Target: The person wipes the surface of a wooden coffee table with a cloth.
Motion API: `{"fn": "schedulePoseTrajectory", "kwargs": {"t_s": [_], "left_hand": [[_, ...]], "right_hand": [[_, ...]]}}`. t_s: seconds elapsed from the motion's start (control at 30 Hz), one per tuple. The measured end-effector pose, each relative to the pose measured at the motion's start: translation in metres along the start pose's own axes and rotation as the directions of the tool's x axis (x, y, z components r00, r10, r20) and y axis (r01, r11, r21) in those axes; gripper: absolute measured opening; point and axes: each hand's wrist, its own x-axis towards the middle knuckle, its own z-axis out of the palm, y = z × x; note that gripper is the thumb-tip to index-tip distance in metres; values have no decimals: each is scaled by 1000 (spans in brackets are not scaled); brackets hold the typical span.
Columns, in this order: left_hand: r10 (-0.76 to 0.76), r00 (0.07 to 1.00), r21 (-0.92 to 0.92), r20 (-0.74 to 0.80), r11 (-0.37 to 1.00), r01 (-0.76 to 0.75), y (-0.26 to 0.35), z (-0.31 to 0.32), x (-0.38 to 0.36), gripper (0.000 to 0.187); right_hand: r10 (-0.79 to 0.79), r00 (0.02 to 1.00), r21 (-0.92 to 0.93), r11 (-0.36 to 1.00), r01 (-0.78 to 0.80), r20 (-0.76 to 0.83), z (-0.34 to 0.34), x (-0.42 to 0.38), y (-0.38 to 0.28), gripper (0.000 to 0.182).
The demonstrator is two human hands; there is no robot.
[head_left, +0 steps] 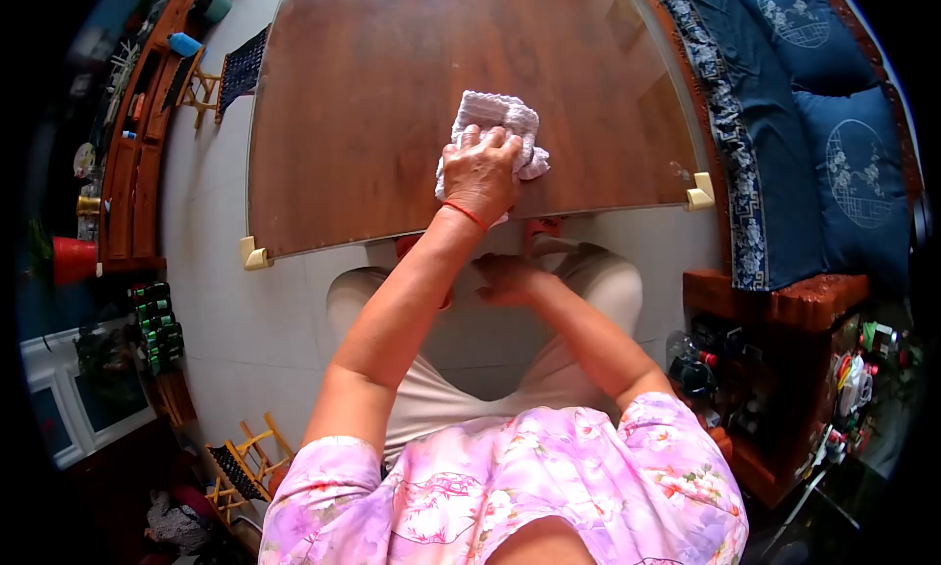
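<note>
The cloth (498, 109), whitish-pink and bunched into folds, lies on the bench (372, 104) near its closest edge, roughly midway between two cream corner guards (one (257, 254) at the left corner, the other (700, 193) at the right). The left hand (480, 168) grasps it from above, fingers bent over the folds, with a red cord (465, 213) round the wrist. The right hand (505, 278) is below the bench edge, above the gap between the person's knees (it is in shadow, so I cannot tell whether it is clenched or released). Pale trousers (441, 398) cover the spread legs, and a pink floral top (510, 467) fills the bottom of the view. To the right stands a seat with dark blue cushions (853, 183); to the left, beyond the tiled floor (211, 222), a wooden cabinet (123, 188) has a red pot (74, 259) near its end.
</note>
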Motion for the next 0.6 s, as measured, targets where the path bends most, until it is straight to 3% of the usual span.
{"fn": "schedulePoseTrajectory", "kwargs": {"t_s": [0.07, 0.13, 0.2, 0.27, 0.37, 0.47, 0.57, 0.6], "left_hand": [[3, 1000, -2, 22, 1000, -3, 17, 5, -3, 31], [26, 999, 4, 31, 1000, -26, 46, 17, 5, 22], [-2, 1000, -31, 9, 1000, 3, 68, 28, 16, 19], [-34, 999, -41, 19, 999, 35, 75, 34, 25, 21], [-55, 997, -44, 48, 997, 57, 69, 25, 20, 25], [-107, 990, 5, 87, 994, 107, 47, 12, 5, 29], [-167, 982, 30, 87, 986, 165, 15, 1, -15, 30], [-179, 982, 40, 67, 984, 176, 3, -3, -22, 30]], "right_hand": [[33, 957, 14, 999, -30, -287, 0, -44, 9, 53], [328, 856, 308, 927, -212, -400, -18, -93, 6, 47], [268, 512, 50, 916, -398, -816, -9, -142, 9, 42], [443, 269, 318, 859, -402, -855, 1, -174, 21, 42], [474, 155, 332, 781, -529, -867, 24, -184, 37, 44], [487, 134, 332, 747, -576, -863, 48, -166, 52, 45], [716, 94, 608, 647, -459, -692, 46, -154, 52, 47], [676, 87, 568, 675, -471, -732, 45, -152, 54, 48]]}}
